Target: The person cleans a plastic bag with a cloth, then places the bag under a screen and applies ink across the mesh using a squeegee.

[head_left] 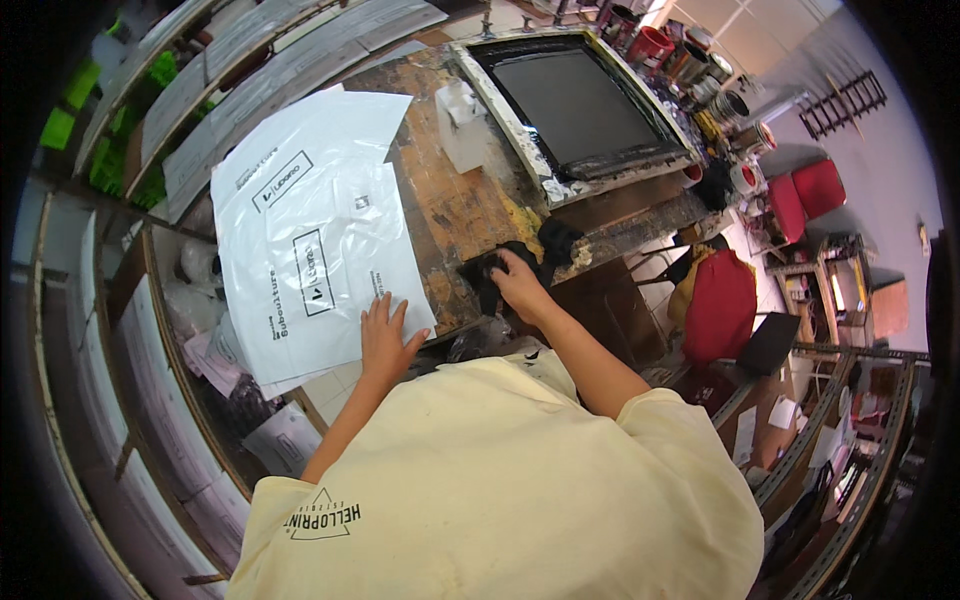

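My left hand (388,342) lies with spread fingers on the near right corner of a white plastic bag (350,245). The bag is flat, wrinkled and printed in black, and hangs past the table's left edge. My right hand (518,288) is closed on a bunched black cloth (486,280) at the near edge of the worn wooden table (455,215); part of the cloth is hidden by the fingers. Farther off, a screen-printing frame (553,190) with a dark mesh rests at the table's far right, apart from both hands.
Paint cans (728,106) crowd beyond the frame. Slatted drying racks (150,340) holding white sheets stand to the left. A crumpled clear plastic sheet (458,140) lies beside the frame. At the right are a red chair (785,208) and a metal shelf (830,470).
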The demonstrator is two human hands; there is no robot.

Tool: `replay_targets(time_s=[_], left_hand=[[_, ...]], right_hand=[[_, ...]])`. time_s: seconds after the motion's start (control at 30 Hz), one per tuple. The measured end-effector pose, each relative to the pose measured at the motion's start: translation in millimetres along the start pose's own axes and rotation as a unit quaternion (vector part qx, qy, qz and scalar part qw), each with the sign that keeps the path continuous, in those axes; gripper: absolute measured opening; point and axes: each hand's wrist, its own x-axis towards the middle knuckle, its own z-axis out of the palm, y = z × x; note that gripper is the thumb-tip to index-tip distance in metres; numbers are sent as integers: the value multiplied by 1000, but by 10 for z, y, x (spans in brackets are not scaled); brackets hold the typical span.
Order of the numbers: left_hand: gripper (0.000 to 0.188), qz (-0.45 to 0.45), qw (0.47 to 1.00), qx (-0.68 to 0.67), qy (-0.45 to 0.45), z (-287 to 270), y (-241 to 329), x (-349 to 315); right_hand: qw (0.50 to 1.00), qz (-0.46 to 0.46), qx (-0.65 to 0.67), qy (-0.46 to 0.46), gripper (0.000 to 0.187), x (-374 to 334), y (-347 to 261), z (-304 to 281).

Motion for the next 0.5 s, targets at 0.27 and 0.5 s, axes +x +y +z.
replay_targets(time_s=[0.27,0.5], left_hand=[[73,-10,1000,9,-4,-111,-332,-193],[88,-113,993,-2,12,73,-495,-363]], right_hand=[[923,-174,-229,256,57,833,-397,-476],[833,-204,-478,192,42,209,-129,-1477]])
